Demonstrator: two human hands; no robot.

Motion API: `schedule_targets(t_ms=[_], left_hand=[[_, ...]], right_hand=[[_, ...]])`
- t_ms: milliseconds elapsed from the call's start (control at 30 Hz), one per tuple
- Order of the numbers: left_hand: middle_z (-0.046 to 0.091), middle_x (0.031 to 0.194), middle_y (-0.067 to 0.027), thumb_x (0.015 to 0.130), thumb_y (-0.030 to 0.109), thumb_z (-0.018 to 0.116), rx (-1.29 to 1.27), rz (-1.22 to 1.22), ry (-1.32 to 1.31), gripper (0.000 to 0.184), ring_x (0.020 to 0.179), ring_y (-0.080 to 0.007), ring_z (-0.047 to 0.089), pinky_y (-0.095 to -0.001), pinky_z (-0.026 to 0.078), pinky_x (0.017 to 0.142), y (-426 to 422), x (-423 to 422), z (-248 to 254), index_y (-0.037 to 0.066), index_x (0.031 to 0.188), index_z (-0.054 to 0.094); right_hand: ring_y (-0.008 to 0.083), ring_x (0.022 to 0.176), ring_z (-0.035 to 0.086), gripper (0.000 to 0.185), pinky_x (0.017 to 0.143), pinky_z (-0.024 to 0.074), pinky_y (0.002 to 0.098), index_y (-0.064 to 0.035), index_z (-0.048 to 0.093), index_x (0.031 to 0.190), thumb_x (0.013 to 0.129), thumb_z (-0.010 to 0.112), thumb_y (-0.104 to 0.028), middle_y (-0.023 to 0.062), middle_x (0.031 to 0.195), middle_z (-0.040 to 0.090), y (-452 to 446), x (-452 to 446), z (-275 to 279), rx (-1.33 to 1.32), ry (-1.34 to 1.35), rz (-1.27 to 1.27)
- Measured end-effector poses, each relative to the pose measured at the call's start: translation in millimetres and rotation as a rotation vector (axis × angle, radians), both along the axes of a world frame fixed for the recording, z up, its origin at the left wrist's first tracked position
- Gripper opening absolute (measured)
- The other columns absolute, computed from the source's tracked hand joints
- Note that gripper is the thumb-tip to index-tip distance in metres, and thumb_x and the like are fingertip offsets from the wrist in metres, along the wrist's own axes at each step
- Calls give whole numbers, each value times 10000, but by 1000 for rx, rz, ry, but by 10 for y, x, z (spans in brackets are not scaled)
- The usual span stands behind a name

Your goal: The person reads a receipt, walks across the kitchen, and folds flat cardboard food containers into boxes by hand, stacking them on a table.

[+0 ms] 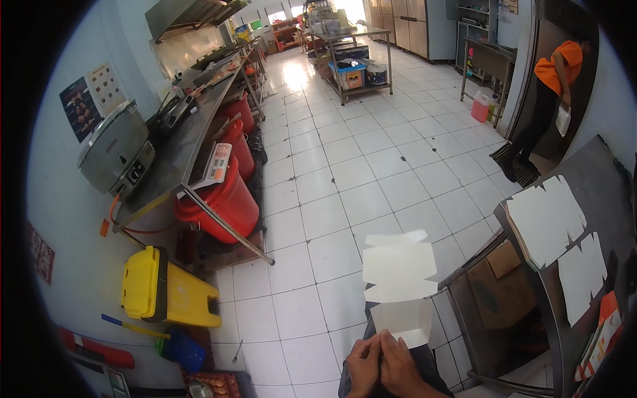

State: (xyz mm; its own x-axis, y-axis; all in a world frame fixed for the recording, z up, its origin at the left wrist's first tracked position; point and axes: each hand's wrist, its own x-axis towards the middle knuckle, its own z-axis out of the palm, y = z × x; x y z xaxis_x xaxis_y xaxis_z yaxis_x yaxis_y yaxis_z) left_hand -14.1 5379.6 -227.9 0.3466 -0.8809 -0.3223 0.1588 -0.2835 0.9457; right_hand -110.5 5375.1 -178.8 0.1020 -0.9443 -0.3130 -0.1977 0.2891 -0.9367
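Note:
A white cardboard food box (400, 270), partly folded, rests over my lap with its lid flap spread out away from me. Its near part stands up as a shallow tray with raised walls. My left hand (363, 368) is closed at the near left corner of the box, fingertips pinching the cardboard edge. Right beside it, my right hand (401, 368) also has its fingers pressed together on that near edge. The two hands almost touch, and the pinched bit of cardboard is mostly hidden behind the fingers.
A dark table on my right carries flat box blanks (547, 219) and folded orange-and-white boxes (600, 331). To the left are a yellow pedal bin (186, 292), red barrels (229, 205) and a steel counter (199, 126). A person in orange (557, 69) stands at the doorway.

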Motion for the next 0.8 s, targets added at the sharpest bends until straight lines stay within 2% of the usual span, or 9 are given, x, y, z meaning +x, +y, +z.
schedule_targets(t_ms=[100, 200, 300, 433, 500, 600, 800], left_hand=[[658, 971, -46, 920, 95, 754, -19, -90, -58, 199, 945, -124, 662, -250, 522, 832, 4, 72, 146, -21, 1081, 734], [654, 966, -51, 893, 86, 772, -84, -175, -151, 221, 918, -123, 645, -255, 511, 839, -27, 130, 232, -27, 1079, 730], [651, 948, -57, 864, 65, 786, -95, -202, -160, 228, 890, -131, 640, -259, 505, 835, -51, 114, 259, -31, 1063, 731], [650, 930, -54, 855, 48, 784, -58, -321, -215, 182, 890, -143, 640, -264, 510, 802, -51, 228, 259, -39, 1008, 735], [651, 924, -56, 850, 41, 785, -121, -376, -251, 162, 894, -147, 641, -261, 514, 771, -59, 292, 285, -35, 985, 737], [655, 923, -61, 849, 29, 781, -169, -448, -345, 157, 879, -155, 647, -265, 523, 737, -85, 324, 312, -27, 989, 736], [671, 971, -81, 877, 13, 757, -208, -479, -415, 211, 897, -171, 706, -271, 571, 788, -133, 346, 224, 9, 1087, 736]], right_hand=[[344, 1118, 676, 305, 1046, 488, 387, -8, 667, 1256, 984, 535, -48, 195, 1168, 708, -6, -118, -138, -490, 136, -17], [332, 1117, 677, 329, 1031, 493, 376, -12, 636, 1310, 1001, 550, -85, 192, 1196, 702, -102, -342, -161, -345, 7, 166], [276, 1114, 686, 316, 981, 514, 348, -16, 647, 1291, 997, 605, -127, 170, 1181, 712, -192, -454, -95, -232, 86, 171], [220, 1051, 701, 290, 900, 530, 326, -26, 686, 1205, 965, 685, -187, 128, 1108, 738, -268, -528, -129, -132, 56, 213], [200, 1012, 705, 262, 870, 533, 321, -29, 702, 1153, 950, 707, -195, 105, 1070, 748, -267, -516, -170, -76, 21, 229], [281, 973, 714, 241, 858, 541, 359, -15, 700, 1083, 943, 701, -211, 143, 1012, 740, -288, -525, -268, -101, 16, 303], [304, 913, 705, 194, 822, 540, 375, -15, 701, 1021, 914, 707, -176, 131, 956, 718, -243, -434, -294, -283, 112, 157]])
